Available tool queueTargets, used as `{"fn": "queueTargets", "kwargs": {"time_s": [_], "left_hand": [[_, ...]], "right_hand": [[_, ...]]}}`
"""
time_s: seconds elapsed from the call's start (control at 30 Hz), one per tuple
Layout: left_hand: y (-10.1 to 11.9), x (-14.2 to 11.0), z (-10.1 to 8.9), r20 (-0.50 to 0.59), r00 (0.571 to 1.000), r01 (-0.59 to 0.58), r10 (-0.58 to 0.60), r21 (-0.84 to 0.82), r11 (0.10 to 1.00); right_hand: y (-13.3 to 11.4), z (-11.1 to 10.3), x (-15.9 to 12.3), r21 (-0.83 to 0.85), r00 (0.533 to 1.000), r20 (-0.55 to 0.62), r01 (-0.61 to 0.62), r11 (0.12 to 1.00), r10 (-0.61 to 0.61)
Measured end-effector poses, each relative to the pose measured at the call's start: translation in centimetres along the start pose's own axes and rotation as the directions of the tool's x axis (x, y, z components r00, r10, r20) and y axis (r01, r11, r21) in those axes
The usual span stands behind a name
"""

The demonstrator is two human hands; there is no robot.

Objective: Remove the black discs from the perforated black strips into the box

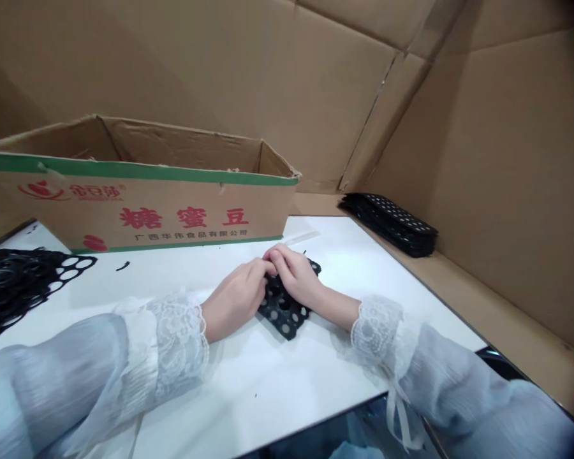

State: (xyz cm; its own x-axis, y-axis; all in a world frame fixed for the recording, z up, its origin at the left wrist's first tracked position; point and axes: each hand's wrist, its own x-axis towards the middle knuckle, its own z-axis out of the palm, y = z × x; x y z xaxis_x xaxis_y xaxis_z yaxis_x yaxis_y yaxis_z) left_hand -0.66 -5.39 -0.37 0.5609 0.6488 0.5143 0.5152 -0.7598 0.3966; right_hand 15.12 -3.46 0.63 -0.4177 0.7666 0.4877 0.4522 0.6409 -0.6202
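A black sheet with rows of round pale spots or holes [283, 313] lies on the white table under both hands. My left hand [239, 294] is closed at the sheet's left side, its fingers curled toward the right hand. Over the sheet's upper part rests my right hand [296, 273], closed, with the thumb pressed along the bent fingers. The fingertips of both hands meet at the far edge of the sheet. What exactly they pinch there is hidden.
An open cardboard box [182, 204] with a green rim and red lettering stands at the back left. Black perforated webbing [14, 287] is heaped at the left. A stack of black spotted sheets [390, 223] lies at the right by the cardboard wall [516, 166].
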Motion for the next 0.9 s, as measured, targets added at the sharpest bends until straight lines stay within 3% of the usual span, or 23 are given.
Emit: {"fn": "queueTargets", "kwargs": {"time_s": [0.1, 0.2, 0.27, 0.4, 0.53, 0.7, 0.8, 0.9], "left_hand": [[-0.3, 0.1, -0.1, -0.113, 0.992, 0.062, -0.059, 0.026, 0.998], [-0.5, 0.1, -0.2, -0.180, 0.983, 0.056, -0.043, 0.070, 0.996], [-0.5, 0.1, -0.2, -0.193, 0.981, 0.026, -0.006, 0.099, 0.995], [-0.5, 0.1, -0.3, -0.220, 0.975, 0.027, -0.004, 0.103, 0.994], [-0.4, 0.1, -0.3, -0.212, 0.977, 0.034, -0.016, 0.080, 0.996], [-0.4, 0.0, -0.3, -0.209, 0.978, 0.031, -0.006, 0.120, 0.992], [-0.8, 0.1, -0.2, -0.199, 0.977, 0.106, -0.081, 0.121, 0.987], [-1.1, 0.4, -0.1, -0.045, 0.992, 0.123, -0.117, 0.175, 0.977]], "right_hand": [[0.2, -0.5, 0.3, 0.285, 0.984, -0.053, -0.147, 0.947, 0.169], [0.3, -1.1, 0.9, 0.481, 0.938, 0.076, -0.332, 0.811, 0.339], [0.1, -1.2, 0.9, 0.464, 0.936, 0.152, -0.352, 0.813, 0.318], [-0.7, -0.8, 0.4, 0.387, 0.981, 0.129, -0.182, 0.904, 0.142], [-0.8, -0.3, 0.2, 0.442, 0.956, 0.236, -0.263, 0.858, 0.172], [-0.6, -0.2, -0.1, 0.285, 0.952, 0.284, -0.195, 0.938, 0.112], [-0.8, -0.1, -0.4, 0.294, 0.957, 0.240, -0.230, 0.928, 0.161], [-0.7, 0.0, -0.6, 0.301, 0.974, 0.113, -0.223, 0.927, 0.198]]}}
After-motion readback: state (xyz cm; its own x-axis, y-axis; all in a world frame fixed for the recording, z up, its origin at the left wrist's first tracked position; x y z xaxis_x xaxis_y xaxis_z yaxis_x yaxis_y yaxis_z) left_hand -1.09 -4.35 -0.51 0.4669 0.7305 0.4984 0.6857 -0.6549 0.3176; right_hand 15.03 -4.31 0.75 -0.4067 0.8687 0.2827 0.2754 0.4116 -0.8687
